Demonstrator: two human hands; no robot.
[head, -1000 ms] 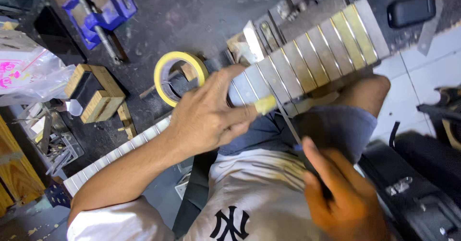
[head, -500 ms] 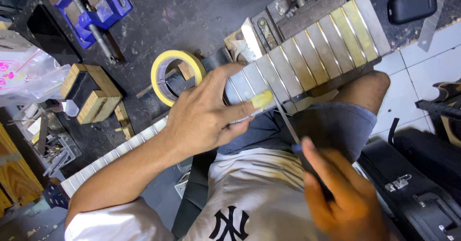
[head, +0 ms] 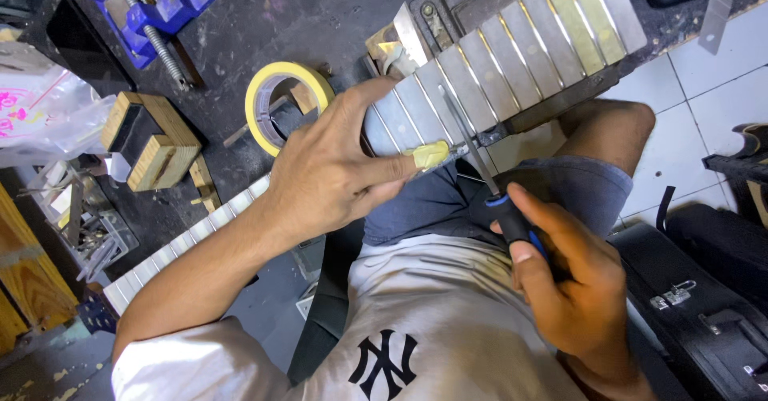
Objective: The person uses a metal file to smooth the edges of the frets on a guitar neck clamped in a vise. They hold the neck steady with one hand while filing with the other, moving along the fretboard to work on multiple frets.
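Little has shifted since the earlier frames: the left hand (head: 332, 173) stays pressed on the guitar neck (head: 496, 57), only the view has drifted a touch, and the right hand (head: 572, 277) keeps its grip on the slim file (head: 472, 149) at the same slant. That neck lies across the person's lap and the edge of the workbench (head: 264, 17), its masked fretboard showing pale strips of tape between thin bright frets; the left fingers are spread, thumb on the far edge and a taped yellow fingertip on the near edge. The right fingers are curled tight around the file's black and blue handle (head: 512, 221), the metal blade reaching up across the frets. On the dark, scuffed and stained bench top sit a roll of yellow tape (head: 268, 101) just beside the left hand, a blue vise (head: 152, 5) at the far corner, a wooden block (head: 148, 141) with a dark slot, and a clear plastic bag (head: 40, 113) at the left edge. A second fretted neck (head: 184, 241) runs under the left forearm. White floor tiles (head: 712, 97) show to the right, where a black case (head: 712, 313) with metal latches lies near the person's knee, and yellow wooden boards (head: 28, 281) stand at the lower left
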